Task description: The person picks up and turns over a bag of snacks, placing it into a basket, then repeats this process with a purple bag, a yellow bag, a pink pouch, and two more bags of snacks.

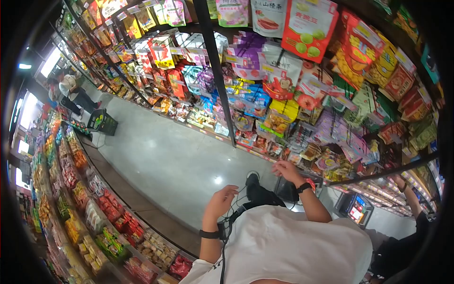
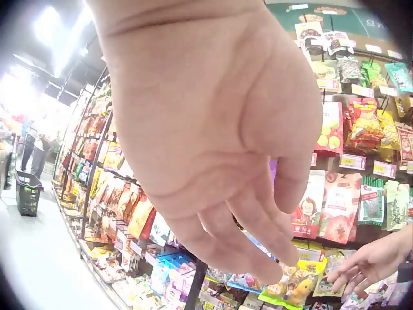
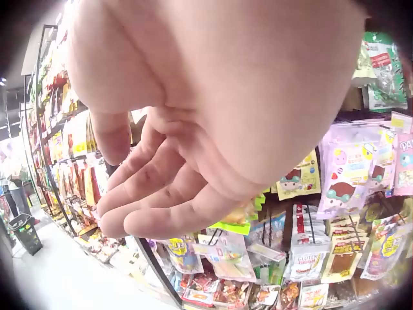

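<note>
My left hand (image 1: 221, 201) hangs in the air in front of my body, its fingers loosely bent with nothing in them. Nearer the shelves, my right hand (image 1: 287, 171) is also bare, fingers relaxed and slightly curled. Hanging snack bags fill the rack ahead of both hands. A yellow snack bag (image 2: 301, 284) shows beyond the left fingertips in the left wrist view. To the side of the right hand, lilac snack bags (image 3: 348, 169) hang on hooks in the right wrist view. Each wrist wears a black band.
Shopping baskets stand on the floor: a dark one (image 1: 103, 122) down the aisle, another (image 1: 286, 190) by my right leg. Bins of packaged sweets (image 1: 111, 203) line the left side. A person in dark clothes (image 1: 402, 251) is at the right; others stand far down the aisle.
</note>
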`<state>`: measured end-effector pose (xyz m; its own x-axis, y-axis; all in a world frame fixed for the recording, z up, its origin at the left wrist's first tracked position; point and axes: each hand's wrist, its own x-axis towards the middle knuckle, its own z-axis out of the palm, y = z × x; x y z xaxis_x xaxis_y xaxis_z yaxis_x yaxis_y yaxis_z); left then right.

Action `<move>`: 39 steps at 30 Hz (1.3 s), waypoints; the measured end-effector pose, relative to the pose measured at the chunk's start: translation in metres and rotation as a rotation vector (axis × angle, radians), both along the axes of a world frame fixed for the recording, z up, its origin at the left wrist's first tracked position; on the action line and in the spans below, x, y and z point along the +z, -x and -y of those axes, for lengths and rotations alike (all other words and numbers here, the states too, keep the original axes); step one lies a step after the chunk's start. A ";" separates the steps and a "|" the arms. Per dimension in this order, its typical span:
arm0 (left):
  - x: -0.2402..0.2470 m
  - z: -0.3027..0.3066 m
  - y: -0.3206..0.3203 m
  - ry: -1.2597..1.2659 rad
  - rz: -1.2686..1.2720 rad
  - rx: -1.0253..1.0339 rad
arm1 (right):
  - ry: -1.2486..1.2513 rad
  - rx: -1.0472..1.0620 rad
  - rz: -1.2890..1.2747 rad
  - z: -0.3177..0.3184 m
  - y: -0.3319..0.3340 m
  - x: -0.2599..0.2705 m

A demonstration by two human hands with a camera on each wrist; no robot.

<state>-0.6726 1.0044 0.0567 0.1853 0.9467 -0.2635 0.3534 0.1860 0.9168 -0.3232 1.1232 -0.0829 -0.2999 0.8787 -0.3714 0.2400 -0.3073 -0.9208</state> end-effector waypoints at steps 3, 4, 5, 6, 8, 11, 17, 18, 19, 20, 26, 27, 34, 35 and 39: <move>-0.004 -0.051 0.012 -0.011 0.027 -0.009 | -0.045 -0.070 0.038 -0.053 0.017 0.008; -0.010 -0.070 0.015 -0.021 0.039 -0.018 | -0.115 -0.089 -0.059 -0.073 0.023 0.009; -0.016 -0.092 0.018 -0.045 0.029 -0.030 | -0.135 -0.125 -0.040 -0.094 0.029 0.011; -0.021 -0.112 0.021 -0.064 0.021 -0.046 | -0.149 -0.165 -0.017 -0.115 0.040 0.023; -0.015 -0.155 0.025 -0.107 0.012 -0.086 | -0.360 -0.213 0.120 -0.159 0.052 0.031; 0.001 -0.211 0.029 -0.130 0.029 -0.105 | -0.518 -0.422 -0.004 -0.231 0.068 0.033; 0.007 -0.286 0.049 -0.086 0.088 -0.117 | -0.716 -0.615 0.294 -0.317 0.102 0.093; 0.007 -0.299 0.056 -0.046 0.135 -0.143 | -0.728 -0.626 0.296 -0.332 0.106 0.095; 0.006 -0.309 0.064 -0.001 0.181 -0.173 | -0.740 -0.637 0.297 -0.347 0.111 0.097; 0.004 -0.319 0.073 -0.007 0.136 -0.182 | -0.758 -0.686 0.236 -0.355 0.116 0.097; 0.001 -0.386 0.123 -0.102 0.107 -0.266 | -0.477 -0.771 0.344 -0.362 0.133 0.098; 0.005 -0.395 0.129 -0.096 0.111 -0.278 | -0.498 -0.755 0.369 -0.365 0.130 0.091; 0.009 -0.428 0.174 -0.108 0.193 -0.324 | -0.665 -0.946 0.137 -0.368 0.128 0.043; 0.003 -0.428 0.181 -0.105 0.222 -0.324 | -0.741 -0.951 0.146 -0.364 0.121 0.027; -0.003 -0.439 0.208 -0.079 0.310 -0.266 | -0.771 -1.040 0.260 -0.340 0.159 0.086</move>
<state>-0.8806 1.4437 0.0541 0.4858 0.8700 -0.0849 0.0841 0.0502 0.9952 -0.4818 1.4633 0.0034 0.6424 0.6653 0.3805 0.4074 0.1241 -0.9048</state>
